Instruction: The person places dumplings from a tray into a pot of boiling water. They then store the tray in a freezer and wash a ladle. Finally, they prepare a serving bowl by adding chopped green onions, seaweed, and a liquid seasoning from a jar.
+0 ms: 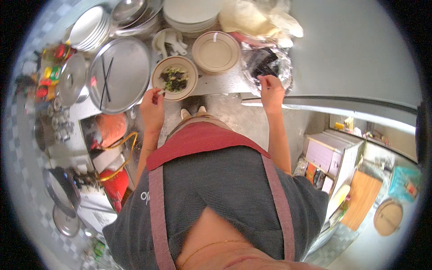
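Note:
My left hand (152, 109) is at the near left rim of a cream bowl (193, 81), its fingers curled. Something small and pale shows at the fingertips; whether they pinch it or the rim is unclear. Chopped greens and dark flakes (173, 80) lie in the bowl. Farther right, my right hand (272, 92) pinches the near edge of dark, seaweed-like sheets (265, 62). These rest in crinkled, shiny wrapping (287, 72). Between the hands, slightly farther back, sits a stack of cream bowls (216, 52).
A round metal tray (119, 79) holds two crossed black chopsticks (105, 81). White spoons (173, 44) lie behind the bowl. Plate stacks (192, 11) and pale plastic bags (249, 17) stand at the back. A grey surface (337, 50) extends right; a red bag (114, 185) sits lower left.

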The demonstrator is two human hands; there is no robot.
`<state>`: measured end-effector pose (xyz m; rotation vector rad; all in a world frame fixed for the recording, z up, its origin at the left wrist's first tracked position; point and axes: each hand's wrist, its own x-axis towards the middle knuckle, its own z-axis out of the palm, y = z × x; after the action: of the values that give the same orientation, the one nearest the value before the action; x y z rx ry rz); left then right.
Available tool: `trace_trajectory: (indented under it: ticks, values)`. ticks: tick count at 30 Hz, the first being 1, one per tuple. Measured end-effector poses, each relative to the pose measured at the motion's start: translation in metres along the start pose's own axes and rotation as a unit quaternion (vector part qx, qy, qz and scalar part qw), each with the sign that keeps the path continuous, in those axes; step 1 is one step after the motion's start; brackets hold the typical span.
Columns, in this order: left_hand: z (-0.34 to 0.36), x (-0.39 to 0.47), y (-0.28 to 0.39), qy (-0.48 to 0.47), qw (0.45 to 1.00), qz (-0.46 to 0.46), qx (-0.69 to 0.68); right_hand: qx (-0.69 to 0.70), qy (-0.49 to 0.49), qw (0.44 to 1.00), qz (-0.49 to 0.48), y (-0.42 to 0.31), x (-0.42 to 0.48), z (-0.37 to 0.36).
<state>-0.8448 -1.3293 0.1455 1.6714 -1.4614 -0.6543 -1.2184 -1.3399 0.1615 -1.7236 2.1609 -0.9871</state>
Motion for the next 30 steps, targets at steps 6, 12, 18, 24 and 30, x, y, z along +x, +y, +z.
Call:
trace_trajectory:
  ticks: [6,12,18,24,30]
  values:
    - [0.005,-0.024,-0.029,0.031,0.997,-0.073,-0.020,0.102,-0.139,0.973,-0.156,-0.065,-0.021,0.048]
    - [0.015,-0.024,-0.048,-0.006,0.962,-0.230,-0.146,0.172,-0.281,0.944,-0.008,-0.093,-0.030,0.129]
    - [0.027,-0.015,-0.068,-0.047,0.967,-0.240,-0.068,0.131,-0.309,0.942,-0.019,-0.107,-0.021,0.142]
    - [0.034,-0.010,-0.080,-0.074,0.974,-0.208,-0.043,0.041,-0.288,0.952,-0.098,-0.103,-0.018,0.123]
    - [0.012,-0.012,-0.020,-0.040,0.993,-0.092,0.061,0.089,-0.238,0.966,-0.049,-0.092,-0.009,0.070]
